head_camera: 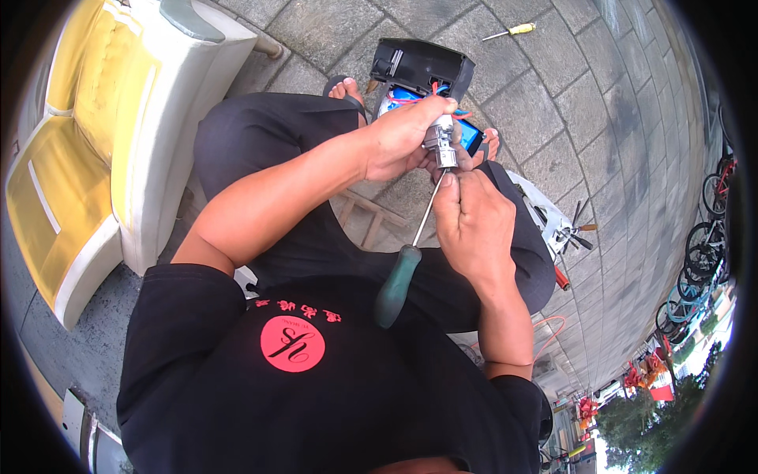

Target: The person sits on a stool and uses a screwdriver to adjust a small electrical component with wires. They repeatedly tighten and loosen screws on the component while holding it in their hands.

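My left hand is closed around a silver cylindrical metal part, its end pointing back toward me. At that end, my right hand pinches the tip region of a long-shafted screwdriver. The screwdriver's dark green handle sticks out toward my chest, with no hand on it. My fingers hide where its tip meets the part. Just beyond my hands is an opened black plastic housing. Red and blue wires and a blue-wrapped block show beside it.
A yellow-handled screwdriver lies on the grey paving. On my left stands a yellow and white padded seat. A white holder with several tools is by my right knee. Parked bicycles line the far right.
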`<state>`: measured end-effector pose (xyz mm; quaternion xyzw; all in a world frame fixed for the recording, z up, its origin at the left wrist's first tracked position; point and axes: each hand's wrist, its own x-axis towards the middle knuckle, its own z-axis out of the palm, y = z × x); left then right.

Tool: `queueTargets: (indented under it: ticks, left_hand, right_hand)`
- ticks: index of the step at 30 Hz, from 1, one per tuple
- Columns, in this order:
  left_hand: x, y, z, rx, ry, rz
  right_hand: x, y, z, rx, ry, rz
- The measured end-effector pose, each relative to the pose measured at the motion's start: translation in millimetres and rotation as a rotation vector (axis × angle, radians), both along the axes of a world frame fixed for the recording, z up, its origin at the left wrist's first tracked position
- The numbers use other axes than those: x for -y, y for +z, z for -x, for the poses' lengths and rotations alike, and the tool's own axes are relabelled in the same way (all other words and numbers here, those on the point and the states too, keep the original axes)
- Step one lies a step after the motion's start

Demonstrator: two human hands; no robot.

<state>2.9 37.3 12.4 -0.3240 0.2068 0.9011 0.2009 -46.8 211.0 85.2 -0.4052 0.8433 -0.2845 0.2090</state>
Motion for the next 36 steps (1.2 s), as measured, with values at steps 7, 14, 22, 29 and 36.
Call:
queueTargets:
  ticks: [7,14,22,29,36]
  left_hand:
    - [2.5,-6.0,-1.4,-0.016,-0.036,-0.004]
    - [6.9,6.4,2.8,-0.05,-0.056,-0.082]
    - [7.5,8.9,2.5,-0.041,-0.086,-0.07]
    - [7.1,5.7,2.5,-0.051,-0.086,-0.077]
    - [7.8,6.5,2.8,-0.028,-0.046,-0.098]
  right_hand:
    - [-2.5,-9.1,-7.8,0.069,0.027,-0.002]
    - [-3.4,-9.4,-11.7,0.156,-0.073,0.008]
    - [-4.6,-9.1,-11.5,0.195,-0.109,-0.034]
    - [-3.2,-10.7,-12.3,0.158,-0.099,-0.002]
    - [-4.1,-11.1,-10.6,0.166,-0.101,0.01]
